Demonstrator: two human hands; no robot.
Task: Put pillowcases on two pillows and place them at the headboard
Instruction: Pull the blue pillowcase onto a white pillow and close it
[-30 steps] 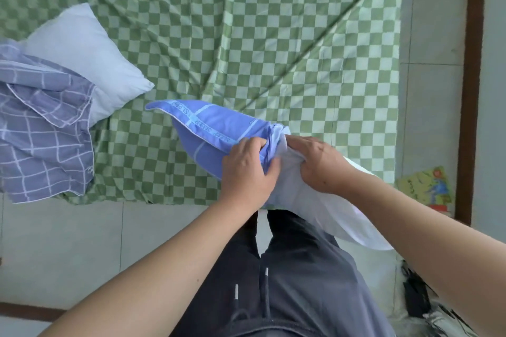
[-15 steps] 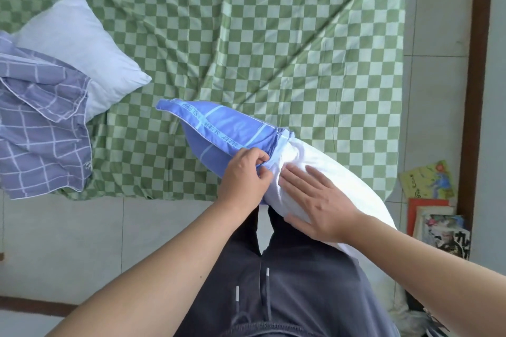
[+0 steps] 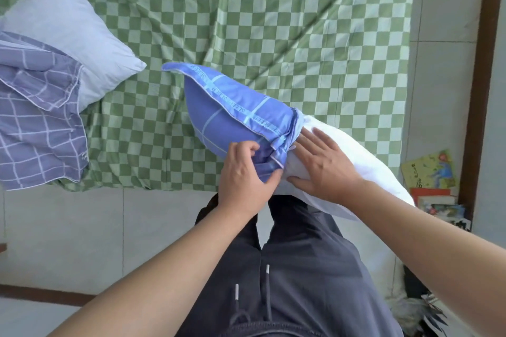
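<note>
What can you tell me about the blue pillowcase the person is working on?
The blue pillowcase looks like smooth, slightly shiny cloth, bright blue with thin pale lines and a lighter band printed "SLEEP". It covers one end of a white pillow, its open edge bunched near the middle. One flat corner points left. It is held above the green checked sheet at the bed's edge. The left hand grips the bunched edge; the right hand lies flat on the bare pillow beside it.
</note>
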